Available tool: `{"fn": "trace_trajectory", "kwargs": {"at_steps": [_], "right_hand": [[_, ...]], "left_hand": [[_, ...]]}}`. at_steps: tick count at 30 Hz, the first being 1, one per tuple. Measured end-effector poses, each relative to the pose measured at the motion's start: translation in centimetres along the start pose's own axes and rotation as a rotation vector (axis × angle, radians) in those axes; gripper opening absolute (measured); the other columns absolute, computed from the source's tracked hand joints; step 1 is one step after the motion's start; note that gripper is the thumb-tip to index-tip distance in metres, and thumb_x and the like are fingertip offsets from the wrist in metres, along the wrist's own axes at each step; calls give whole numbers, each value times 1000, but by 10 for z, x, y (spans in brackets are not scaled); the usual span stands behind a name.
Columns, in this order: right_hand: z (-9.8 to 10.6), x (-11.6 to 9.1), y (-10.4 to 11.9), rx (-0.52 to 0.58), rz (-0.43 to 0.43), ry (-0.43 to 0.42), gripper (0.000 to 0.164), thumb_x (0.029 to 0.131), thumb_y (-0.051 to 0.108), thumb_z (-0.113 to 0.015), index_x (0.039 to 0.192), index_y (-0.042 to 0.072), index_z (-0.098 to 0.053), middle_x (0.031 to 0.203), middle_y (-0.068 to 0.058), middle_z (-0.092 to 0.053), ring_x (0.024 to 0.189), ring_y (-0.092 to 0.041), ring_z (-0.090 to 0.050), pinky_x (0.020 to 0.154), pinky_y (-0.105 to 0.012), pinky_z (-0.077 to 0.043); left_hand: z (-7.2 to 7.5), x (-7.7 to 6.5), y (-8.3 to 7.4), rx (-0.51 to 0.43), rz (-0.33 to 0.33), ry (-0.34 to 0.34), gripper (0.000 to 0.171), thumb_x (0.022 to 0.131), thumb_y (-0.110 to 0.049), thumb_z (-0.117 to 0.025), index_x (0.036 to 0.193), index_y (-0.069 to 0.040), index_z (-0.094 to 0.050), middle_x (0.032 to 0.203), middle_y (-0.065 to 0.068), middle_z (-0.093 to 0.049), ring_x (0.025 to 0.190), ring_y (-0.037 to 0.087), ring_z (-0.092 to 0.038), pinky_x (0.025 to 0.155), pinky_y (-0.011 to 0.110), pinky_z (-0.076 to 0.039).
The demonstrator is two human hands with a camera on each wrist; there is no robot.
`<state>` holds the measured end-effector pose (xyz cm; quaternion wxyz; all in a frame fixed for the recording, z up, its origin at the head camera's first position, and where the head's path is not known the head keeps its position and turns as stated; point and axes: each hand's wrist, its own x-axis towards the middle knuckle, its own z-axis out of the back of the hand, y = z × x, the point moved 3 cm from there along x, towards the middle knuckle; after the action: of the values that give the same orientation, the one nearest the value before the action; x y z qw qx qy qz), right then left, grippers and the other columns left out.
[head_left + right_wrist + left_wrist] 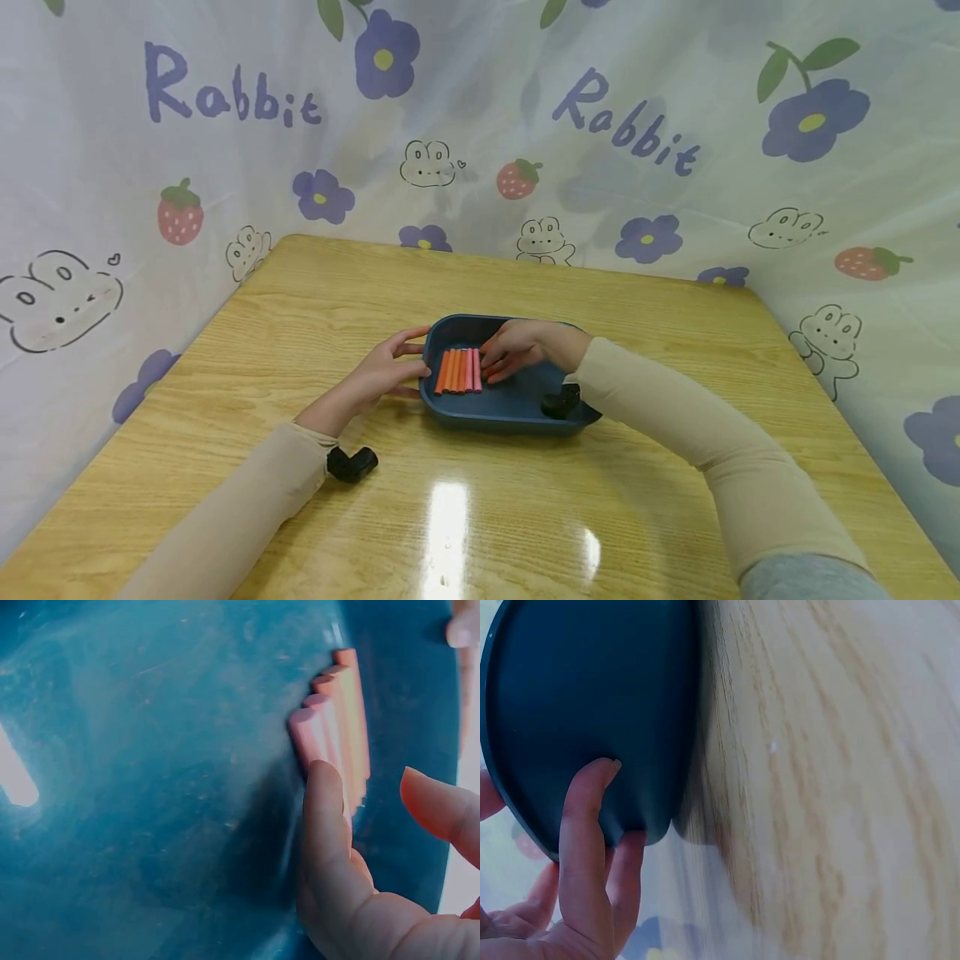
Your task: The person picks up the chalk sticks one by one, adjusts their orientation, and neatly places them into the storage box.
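Sticks, orange and pink, lie side by side near the left end of the tray, whose rim the left hand grips, probably to steady it, while the right hand, fingers extended, touches the end pink one, seemingly to align the row.

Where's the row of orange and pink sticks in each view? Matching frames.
Head: just below and left of centre, the row of orange and pink sticks lies in the tray, beside the right hand.
Left wrist: not in it; only the tray's side shows.
Right wrist: right of centre, upper half, the row by a fingertip.
Shared landmark: the blue tray.
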<state>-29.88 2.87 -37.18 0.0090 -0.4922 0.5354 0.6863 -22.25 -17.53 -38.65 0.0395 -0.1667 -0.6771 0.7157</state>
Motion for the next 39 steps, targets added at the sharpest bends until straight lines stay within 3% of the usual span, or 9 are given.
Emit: {"fn": "trace_trajectory", "kwargs": {"at_steps": [8,14,21,25,28,35,39], "right_hand": [[6,-21,6,67,101,75,57,92,-10,-44,143,-6,-20,139,-29,-30,127,-39,-34,95,-42,-43],[9,-38,7,15,158,118,57,94,-8,-42,145,-6,-16,140,-32,-26,128,-39,-34,99,-43,-39],[19,-57,0,1,222,100,56,94,-7,-43,144,-6,-18,132,-30,-34,121,-41,-40,97,-43,-41],[27,-69,-5,4,246,95,56,94,-7,-42,144,-7,-17,117,-20,-46,126,-45,-31,98,-44,-40],[34,-77,-9,10,259,76,56,95,-7,-42,144,-7,-17,110,-14,-49,125,-45,-33,98,-44,-39],[55,-93,-25,58,279,45,58,94,-6,-43,144,-8,-15,108,-13,-51,108,-30,-52,100,-44,-37],[68,-101,-34,87,290,16,58,94,-6,-43,144,-7,-14,119,-18,-46,114,-32,-49,101,-43,-37]], "left_hand": [[0,0,0,4,-1,5,69,86,0,-55,148,-12,-25,139,25,-32,102,38,-56,72,45,-54],[1,1,0,6,0,4,68,87,0,-55,147,-12,-25,139,25,-33,104,39,-55,72,44,-54],[0,1,0,-1,2,0,68,87,0,-54,147,-11,-25,139,26,-33,105,40,-54,71,43,-54],[1,1,0,2,4,-2,68,87,0,-54,148,-11,-25,139,26,-32,104,39,-55,71,43,-54],[1,1,0,5,4,-3,68,88,0,-55,148,-12,-25,139,25,-32,103,37,-56,72,44,-54],[0,2,-1,8,2,5,68,88,0,-54,148,-11,-25,139,25,-32,102,37,-57,72,44,-54],[-1,1,-2,10,3,8,67,88,0,-54,148,-11,-25,140,26,-32,103,37,-56,72,44,-54]]}}
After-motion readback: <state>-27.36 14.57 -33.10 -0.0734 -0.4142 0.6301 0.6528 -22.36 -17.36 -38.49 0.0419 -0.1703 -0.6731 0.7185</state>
